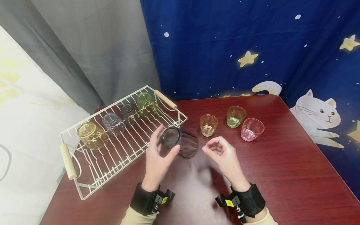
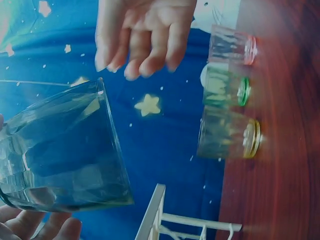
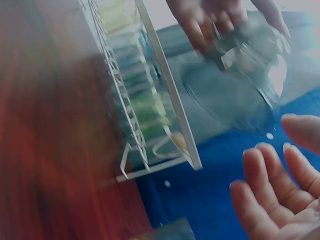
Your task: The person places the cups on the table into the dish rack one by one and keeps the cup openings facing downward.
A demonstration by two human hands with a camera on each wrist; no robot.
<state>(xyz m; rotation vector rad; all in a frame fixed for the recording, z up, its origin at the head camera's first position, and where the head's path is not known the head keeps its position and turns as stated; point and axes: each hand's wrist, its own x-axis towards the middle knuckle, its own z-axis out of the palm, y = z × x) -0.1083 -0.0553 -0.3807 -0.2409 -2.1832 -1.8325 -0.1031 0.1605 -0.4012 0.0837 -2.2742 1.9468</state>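
A dark grey drinking glass [image 1: 185,144] is held above the table in my left hand [image 1: 156,164], its thumb and fingers around the base end. The glass is tipped on its side, base toward the left and open rim toward the right. Just off the rim is my right hand [image 1: 225,157], fingers loosely bent and holding nothing. In the left wrist view the glass [image 2: 65,150] looks see-through, with the right hand [image 2: 147,35] apart from it. The right wrist view shows the right fingers [image 3: 260,175] spread a little, below the blurred glass [image 3: 230,95].
On the left stands a white wire dish rack [image 1: 123,161] with wooden handles. Upside-down yellow [image 1: 92,136], blue [image 1: 113,124], dark [image 1: 130,114] and green [image 1: 147,105] glasses sit in it. Upright yellow [image 1: 208,125], green [image 1: 236,116] and pink [image 1: 252,129] glasses stand on the table [image 1: 292,175].
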